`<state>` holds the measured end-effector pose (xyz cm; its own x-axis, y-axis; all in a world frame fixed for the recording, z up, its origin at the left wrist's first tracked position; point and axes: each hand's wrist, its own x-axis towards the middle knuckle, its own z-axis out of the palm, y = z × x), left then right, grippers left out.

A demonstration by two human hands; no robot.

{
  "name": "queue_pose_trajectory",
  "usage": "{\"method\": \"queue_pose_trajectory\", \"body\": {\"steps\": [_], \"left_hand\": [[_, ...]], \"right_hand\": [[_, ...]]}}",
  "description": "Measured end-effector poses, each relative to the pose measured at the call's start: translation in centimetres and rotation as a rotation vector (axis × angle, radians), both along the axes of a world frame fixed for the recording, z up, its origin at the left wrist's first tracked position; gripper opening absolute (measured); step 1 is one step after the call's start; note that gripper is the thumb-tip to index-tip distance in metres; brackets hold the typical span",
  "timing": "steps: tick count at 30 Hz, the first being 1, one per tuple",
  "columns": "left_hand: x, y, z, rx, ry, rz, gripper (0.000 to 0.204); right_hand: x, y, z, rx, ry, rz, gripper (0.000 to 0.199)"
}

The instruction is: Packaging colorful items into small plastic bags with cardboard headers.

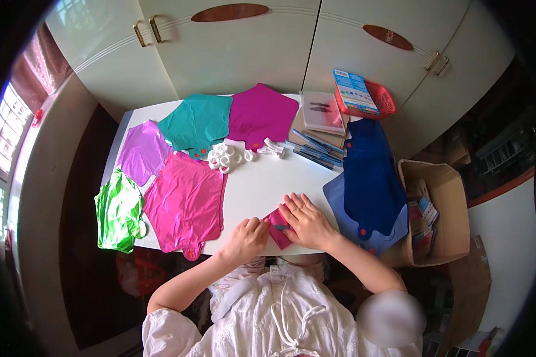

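A small folded pink piece (278,239) lies at the white table's (256,202) front edge, between the person's hands. The right hand (307,223) presses flat on it, fingers extended, gripping nothing. The left hand (248,235) curls at its left side; I cannot tell whether it pinches the piece. Beyond lie white rings (223,158) and pens (317,149); a crinkled pink foil sheet (184,202) spreads left, a dark blue sheet (372,184) right, beside a cardboard box (452,253).
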<state>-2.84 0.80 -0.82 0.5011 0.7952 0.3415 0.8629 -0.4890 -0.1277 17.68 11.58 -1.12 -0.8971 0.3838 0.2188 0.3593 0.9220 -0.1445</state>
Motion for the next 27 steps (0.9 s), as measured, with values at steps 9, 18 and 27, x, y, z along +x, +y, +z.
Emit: {"method": "queue_pose_trajectory", "body": {"steps": [9,18,27], "left_hand": [[-0.5,-0.3,0.3,-0.116,-0.183,0.038,0.027],[-0.7,9.1,2.6,-0.002,-0.335,0.031,0.014],[4.2,16.9,-0.3,0.235,-0.083,-0.024,0.039]], "right_hand": [[0.2,-0.1,-0.5,-0.057,-0.014,0.023,0.060],[0.8,-1.3,-0.4,-0.037,-0.106,0.039,0.068],[2.2,-3.6,-0.2,-0.061,-0.054,-0.052,0.092]]}}
